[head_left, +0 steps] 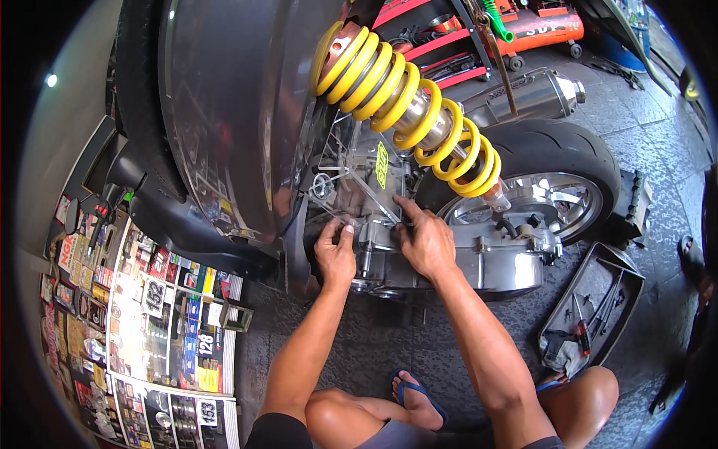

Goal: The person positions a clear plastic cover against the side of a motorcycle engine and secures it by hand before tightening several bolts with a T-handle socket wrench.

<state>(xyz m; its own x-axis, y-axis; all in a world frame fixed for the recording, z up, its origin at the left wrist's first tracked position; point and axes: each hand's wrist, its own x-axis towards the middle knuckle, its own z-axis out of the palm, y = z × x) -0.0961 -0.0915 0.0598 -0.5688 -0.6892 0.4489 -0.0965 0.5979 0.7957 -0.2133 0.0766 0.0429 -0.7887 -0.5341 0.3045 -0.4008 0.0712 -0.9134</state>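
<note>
Workshop around me, scooter (224, 112) in front, red tool cart (437, 43), tool tray (596, 271) to my right, stocked shelves (173, 390) left

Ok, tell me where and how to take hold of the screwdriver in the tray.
Probably best by the screwdriver's red-and-black handle, from above with the right hand: in the open tray, that end points toward the person's right knee, and it's thicker than the shaft.

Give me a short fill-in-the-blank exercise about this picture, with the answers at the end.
1. The large coil spring is ____.
2. In the tray, the tool with a red handle is a ____.
3. The person's left hand is farther from the tire than the ____ hand.
4. The sandal between the forearms is ____.

Missing words: yellow; screwdriver; right; blue.
</note>
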